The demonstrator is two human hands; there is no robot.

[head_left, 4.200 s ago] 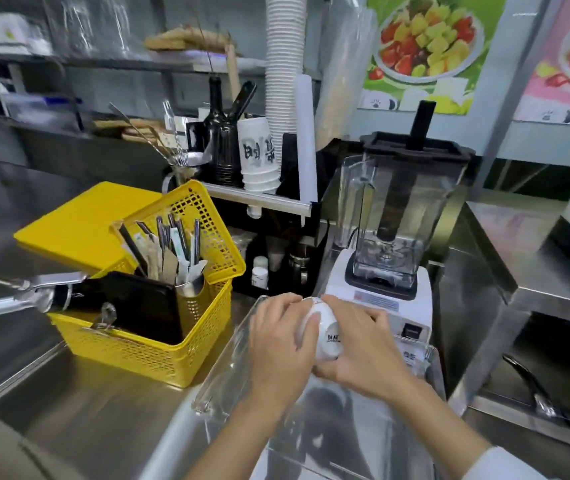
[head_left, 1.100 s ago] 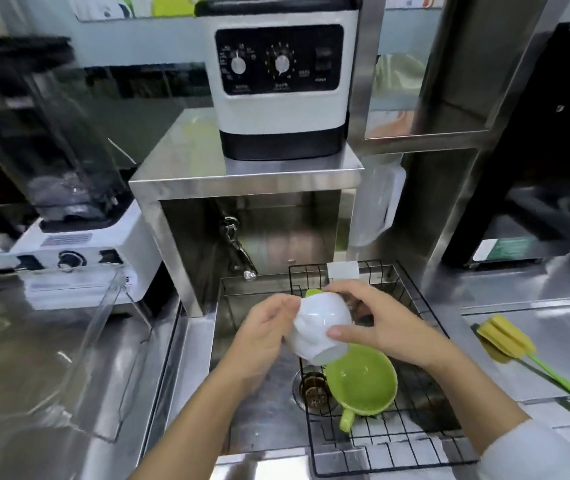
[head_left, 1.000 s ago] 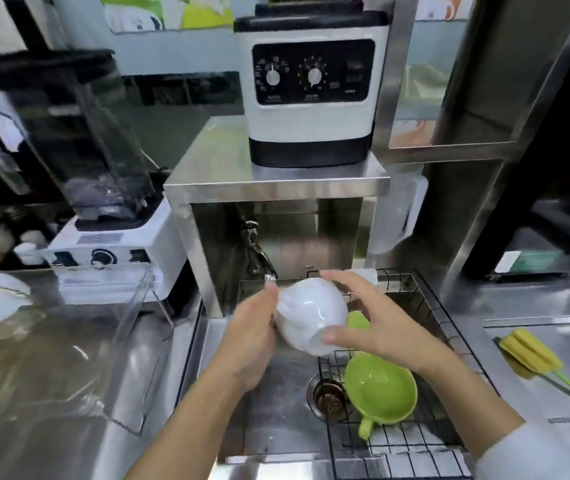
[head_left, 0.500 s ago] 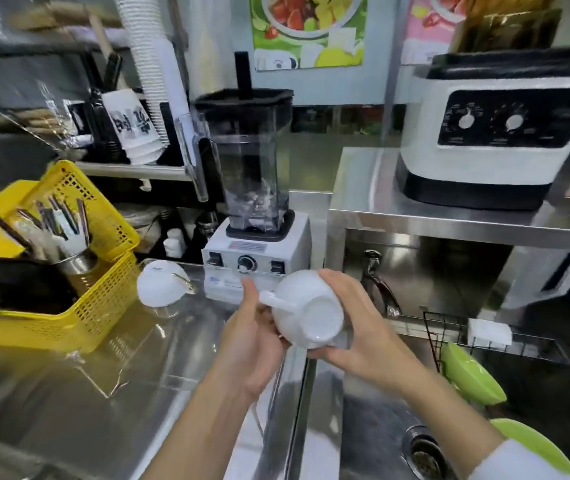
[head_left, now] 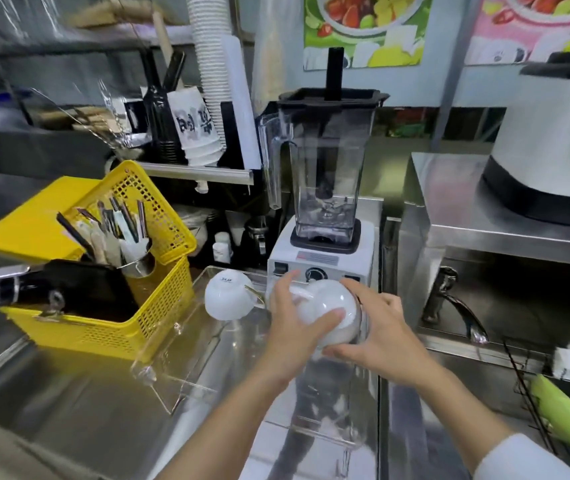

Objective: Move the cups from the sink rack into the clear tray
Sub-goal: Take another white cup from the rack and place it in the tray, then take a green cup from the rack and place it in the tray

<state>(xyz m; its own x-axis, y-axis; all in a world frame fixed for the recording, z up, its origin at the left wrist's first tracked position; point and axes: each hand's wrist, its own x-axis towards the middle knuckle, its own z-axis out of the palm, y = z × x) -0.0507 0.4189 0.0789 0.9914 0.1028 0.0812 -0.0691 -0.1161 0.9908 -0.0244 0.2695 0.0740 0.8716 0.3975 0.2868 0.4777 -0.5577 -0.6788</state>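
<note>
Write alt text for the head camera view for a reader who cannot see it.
Two bare hands, left hand and right hand, hold a white cup upside down over a clear tray on a steel counter. Another white cup already sits inverted in the tray, with a yellow basket to the left and a blender behind.

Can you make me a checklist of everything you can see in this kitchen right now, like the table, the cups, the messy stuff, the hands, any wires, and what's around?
Surface: shiny steel counter, sink area to its right.
Job's things: clear tray on the counter; one white cup upside down in it; second white cup held over the tray; green cup at the sink rack.
Clutter: yellow basket with utensils.
Grippers: left hand and right hand both grip the second white cup.
Cables: nothing seen.
Surroundings: blender, stacked paper cups, fruit posters, faucet.
</note>
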